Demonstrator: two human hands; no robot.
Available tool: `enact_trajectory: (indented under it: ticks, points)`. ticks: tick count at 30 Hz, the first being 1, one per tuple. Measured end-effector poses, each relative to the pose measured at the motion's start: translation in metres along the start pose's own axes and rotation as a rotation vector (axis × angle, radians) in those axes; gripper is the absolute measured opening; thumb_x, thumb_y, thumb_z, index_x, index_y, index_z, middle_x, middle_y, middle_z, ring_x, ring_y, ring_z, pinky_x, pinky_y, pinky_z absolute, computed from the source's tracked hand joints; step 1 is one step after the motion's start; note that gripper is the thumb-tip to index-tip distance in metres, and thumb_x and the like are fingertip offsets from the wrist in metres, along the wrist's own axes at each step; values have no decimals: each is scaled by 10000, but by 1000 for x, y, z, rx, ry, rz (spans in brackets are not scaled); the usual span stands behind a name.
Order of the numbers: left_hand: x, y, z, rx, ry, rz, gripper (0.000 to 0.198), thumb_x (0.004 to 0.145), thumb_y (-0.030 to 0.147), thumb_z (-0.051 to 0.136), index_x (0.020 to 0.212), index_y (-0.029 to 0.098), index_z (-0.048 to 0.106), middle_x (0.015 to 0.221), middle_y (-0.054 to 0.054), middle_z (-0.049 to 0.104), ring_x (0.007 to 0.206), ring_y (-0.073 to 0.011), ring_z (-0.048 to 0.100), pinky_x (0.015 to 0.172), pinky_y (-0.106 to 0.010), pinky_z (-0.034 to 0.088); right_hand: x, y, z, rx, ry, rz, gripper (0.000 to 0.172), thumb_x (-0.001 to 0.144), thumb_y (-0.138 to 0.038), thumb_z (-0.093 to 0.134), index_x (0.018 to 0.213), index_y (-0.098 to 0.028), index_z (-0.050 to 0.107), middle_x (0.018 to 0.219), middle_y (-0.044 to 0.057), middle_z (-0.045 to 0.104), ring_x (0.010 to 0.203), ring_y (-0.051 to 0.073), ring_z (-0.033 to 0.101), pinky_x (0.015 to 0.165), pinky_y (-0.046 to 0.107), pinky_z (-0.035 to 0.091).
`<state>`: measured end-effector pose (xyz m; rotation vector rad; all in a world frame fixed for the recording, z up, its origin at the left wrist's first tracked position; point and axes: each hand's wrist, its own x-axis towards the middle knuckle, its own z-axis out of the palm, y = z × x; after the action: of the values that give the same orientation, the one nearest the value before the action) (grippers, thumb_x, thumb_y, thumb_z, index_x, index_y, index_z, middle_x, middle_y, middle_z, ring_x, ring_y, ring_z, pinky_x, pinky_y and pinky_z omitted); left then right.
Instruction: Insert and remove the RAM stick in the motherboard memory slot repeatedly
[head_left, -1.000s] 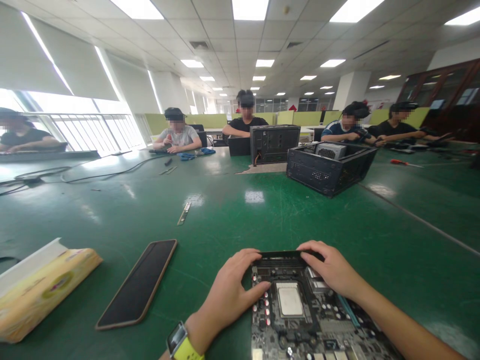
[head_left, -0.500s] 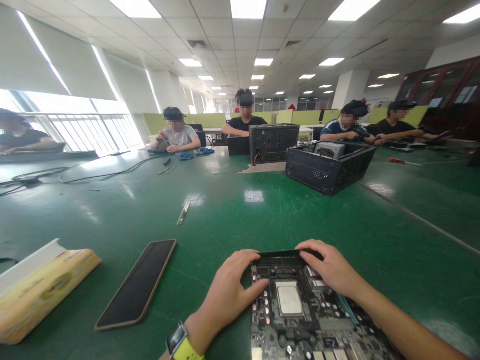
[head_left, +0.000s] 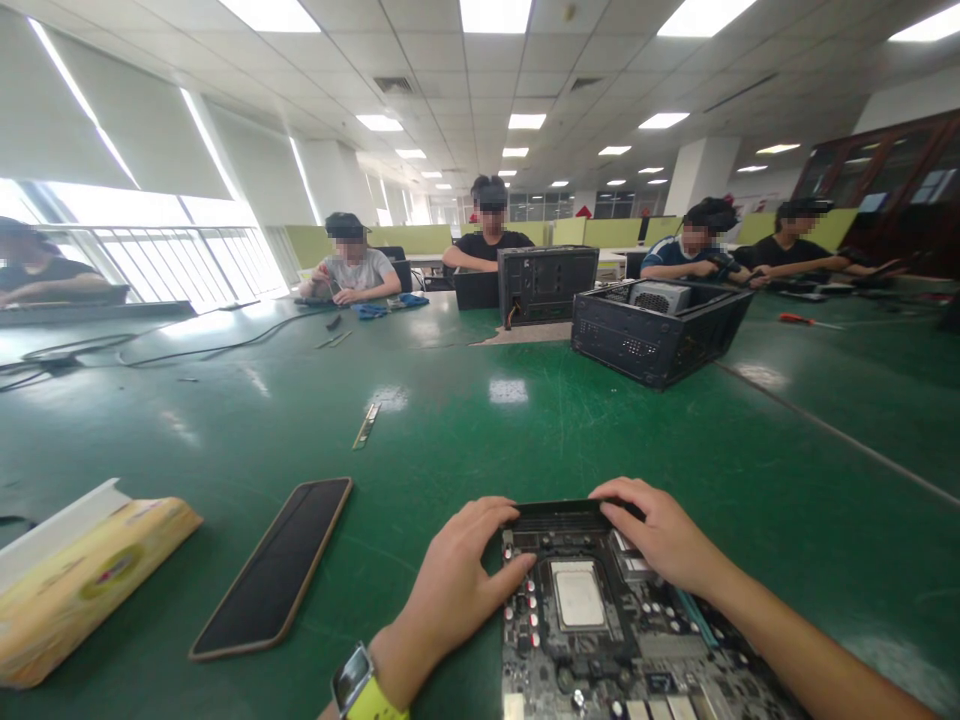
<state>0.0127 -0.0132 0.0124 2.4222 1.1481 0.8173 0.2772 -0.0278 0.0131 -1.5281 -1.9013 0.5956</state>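
A motherboard (head_left: pixel 600 640) lies at the front of the green table, with a silver processor (head_left: pixel 579 594) in its socket. Along its far edge runs a raised black strip (head_left: pixel 559 507) beside the memory slots; whether it is a memory module is unclear. My left hand (head_left: pixel 457 580) grips the far left corner, fingertips at the strip's end and thumb resting on the board. At the strip's other end, my right hand (head_left: pixel 667 535) is closed, thumb on the near side and fingers beyond it. The undersides of the fingers are partly hidden.
To the left lie a phone (head_left: pixel 274 570) and a yellow tissue pack (head_left: pixel 97 590). A loose memory module (head_left: pixel 367 427) is farther off. Beyond it stand an open computer case (head_left: pixel 649 335) and an upright case (head_left: pixel 547 285). A red screwdriver (head_left: pixel 799 320) lies right; several people sit around.
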Motion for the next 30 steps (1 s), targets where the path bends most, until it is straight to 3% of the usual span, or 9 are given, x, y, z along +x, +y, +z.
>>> enact_trajectory:
  ticks: [30]
  points:
    - [-1,3,-1,3,-37,4,353,783,296,641,1124,225,580,1207,-68,596,1110,-243,544,976,-418,435,0,2,2,-45,-1,37,218,857,-279,445,920,-235,650,947,26,669,925,207,577,841,360,407]
